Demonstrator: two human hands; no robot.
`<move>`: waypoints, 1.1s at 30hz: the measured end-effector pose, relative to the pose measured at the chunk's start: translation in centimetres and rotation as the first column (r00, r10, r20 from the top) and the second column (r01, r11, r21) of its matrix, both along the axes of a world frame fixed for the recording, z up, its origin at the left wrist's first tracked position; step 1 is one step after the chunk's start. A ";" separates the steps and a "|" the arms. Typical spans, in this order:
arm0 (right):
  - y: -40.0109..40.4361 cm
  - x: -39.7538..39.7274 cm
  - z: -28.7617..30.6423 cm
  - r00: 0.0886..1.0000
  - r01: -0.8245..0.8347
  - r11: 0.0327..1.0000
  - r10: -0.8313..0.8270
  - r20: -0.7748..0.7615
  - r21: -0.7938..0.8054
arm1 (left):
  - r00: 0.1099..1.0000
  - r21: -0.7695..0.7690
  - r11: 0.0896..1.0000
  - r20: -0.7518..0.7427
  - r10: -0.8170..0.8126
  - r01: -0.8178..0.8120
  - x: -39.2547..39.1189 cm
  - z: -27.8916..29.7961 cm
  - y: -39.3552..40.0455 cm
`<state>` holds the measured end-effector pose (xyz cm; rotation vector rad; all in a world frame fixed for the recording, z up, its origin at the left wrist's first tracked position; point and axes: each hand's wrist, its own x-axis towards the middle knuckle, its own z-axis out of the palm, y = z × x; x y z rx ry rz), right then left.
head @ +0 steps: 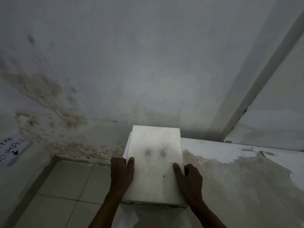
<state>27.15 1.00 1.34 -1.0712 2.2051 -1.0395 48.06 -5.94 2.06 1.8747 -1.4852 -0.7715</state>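
A thick white stack of paper-like sheets (pixel 154 163) is held out in front of me, long side running away from me, with two dark smudges on its top face. My left hand (pixel 122 173) grips its left edge, thumb on top and fingers hidden underneath. My right hand (pixel 189 178) grips its right edge the same way, thumb lying on the top face. The far end of the stack reaches close to the stained white wall (pixel 131 63). What lies under the stack is hidden.
To the right is a low white ledge (pixel 230 170) with peeling paint. A tiled floor (pixel 65 186) lies at lower left. A handwritten paper sign (pixel 13 148) hangs on the left wall. A white frame post (pixel 256 79) rises at right.
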 end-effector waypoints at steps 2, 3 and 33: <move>-0.7 -0.4 -0.1 0.999 -0.034 0.999 0.033 0.007 0.033 | 1.000 0.057 0.998 0.019 0.002 -0.003 0.1 -0.2 -1.0; -1.0 -0.5 0.0 0.999 -0.049 0.997 0.048 0.012 0.052 | 1.000 0.077 0.997 0.031 0.005 -0.008 0.1 -0.2 -1.4; -7.8 -1.5 -0.8 0.972 -0.229 0.973 0.228 0.059 0.019 | 0.983 -0.085 0.996 -0.185 0.021 -0.037 -2.0 -2.3 -7.2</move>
